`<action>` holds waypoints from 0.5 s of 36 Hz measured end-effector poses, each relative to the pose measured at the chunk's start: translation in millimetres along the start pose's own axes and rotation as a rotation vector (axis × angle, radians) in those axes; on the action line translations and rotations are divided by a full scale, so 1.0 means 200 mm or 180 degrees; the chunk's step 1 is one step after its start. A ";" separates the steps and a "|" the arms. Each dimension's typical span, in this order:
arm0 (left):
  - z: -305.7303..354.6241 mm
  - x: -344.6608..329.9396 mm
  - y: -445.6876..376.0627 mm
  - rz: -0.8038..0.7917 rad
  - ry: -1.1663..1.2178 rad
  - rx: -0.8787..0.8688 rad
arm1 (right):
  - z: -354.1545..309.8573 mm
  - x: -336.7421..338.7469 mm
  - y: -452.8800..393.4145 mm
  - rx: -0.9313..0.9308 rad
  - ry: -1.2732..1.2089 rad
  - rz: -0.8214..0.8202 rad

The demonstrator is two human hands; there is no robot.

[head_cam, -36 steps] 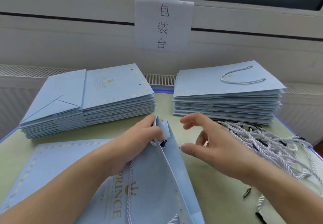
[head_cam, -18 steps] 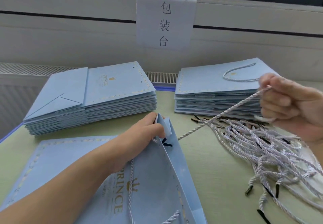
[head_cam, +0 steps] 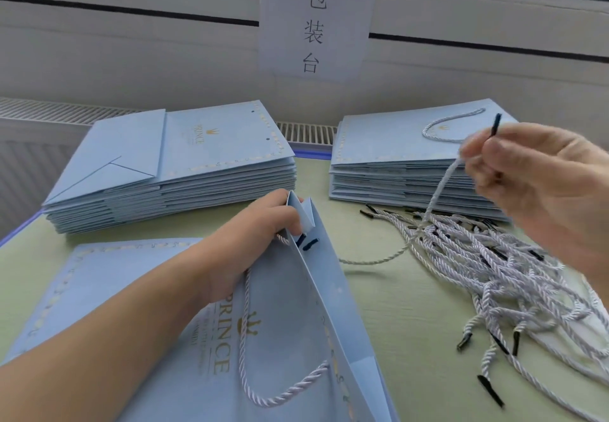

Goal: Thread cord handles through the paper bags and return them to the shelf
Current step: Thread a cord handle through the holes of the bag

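A light blue paper bag (head_cam: 286, 339) with gold lettering stands partly opened at the front. One white cord handle (head_cam: 250, 355) hangs from its near side. My left hand (head_cam: 250, 240) grips the bag's top edge near its folded gusset. My right hand (head_cam: 540, 178), raised at the right, pinches a white cord (head_cam: 438, 191) just below its black tip. That cord runs down to the table beside the bag. A loose pile of white cords (head_cam: 494, 263) with black tips lies on the right.
A stack of flat blue bags without handles (head_cam: 184, 164) sits at the back left. A stack with a cord handle on top (head_cam: 395, 164) sits at the back right. Another flat bag (head_cam: 108, 276) lies under my left arm. A paper sign (head_cam: 316, 23) hangs on the wall.
My right hand went from open near the bag to the cord pile, took one cord and lifted it; now it holds it near the black tip. My left hand stayed on the bag.
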State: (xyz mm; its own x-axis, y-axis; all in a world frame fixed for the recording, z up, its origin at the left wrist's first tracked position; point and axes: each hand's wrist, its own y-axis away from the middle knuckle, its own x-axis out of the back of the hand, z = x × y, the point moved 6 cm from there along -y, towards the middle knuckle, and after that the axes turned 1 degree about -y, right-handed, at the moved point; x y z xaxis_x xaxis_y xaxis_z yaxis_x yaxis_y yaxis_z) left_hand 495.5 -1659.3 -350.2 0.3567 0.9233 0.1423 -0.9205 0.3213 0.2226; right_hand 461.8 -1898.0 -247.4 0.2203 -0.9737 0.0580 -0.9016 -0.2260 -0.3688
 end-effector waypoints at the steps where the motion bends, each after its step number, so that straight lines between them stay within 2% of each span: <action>1: 0.01 0.00 0.00 -0.0008 0.0030 -0.0021 | 0.00 -0.09 0.03 0.0004 0.0365 -0.0312; 4: 0.02 0.01 0.01 0.0032 0.0202 -0.0070 | 0.07 -0.35 0.14 -0.0315 0.0806 -0.1194; 6: 0.03 0.02 0.02 0.0082 0.0346 -0.0125 | 0.16 -0.43 0.21 -0.0762 0.0964 -0.1430; 10: 0.03 0.02 0.03 0.0136 0.0437 -0.0139 | 0.27 -0.43 0.27 -0.1109 0.1132 -0.1128; 16: 0.02 0.03 0.02 0.0134 0.0420 -0.0089 | 0.30 -0.53 0.33 -0.1522 0.0449 -0.1266; 18: 0.02 0.02 0.02 0.0115 0.0418 -0.0090 | 0.32 -0.53 0.33 -0.1438 0.0741 -0.1270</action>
State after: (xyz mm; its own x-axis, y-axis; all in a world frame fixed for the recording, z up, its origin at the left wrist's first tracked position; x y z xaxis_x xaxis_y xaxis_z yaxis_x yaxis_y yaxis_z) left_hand 494.1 -1654.5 -344.7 0.3009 0.9534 0.0219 -0.9372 0.2914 0.1919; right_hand 401.7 -1807.1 -336.7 0.5302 -0.7817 0.3284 -0.8462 -0.5123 0.1467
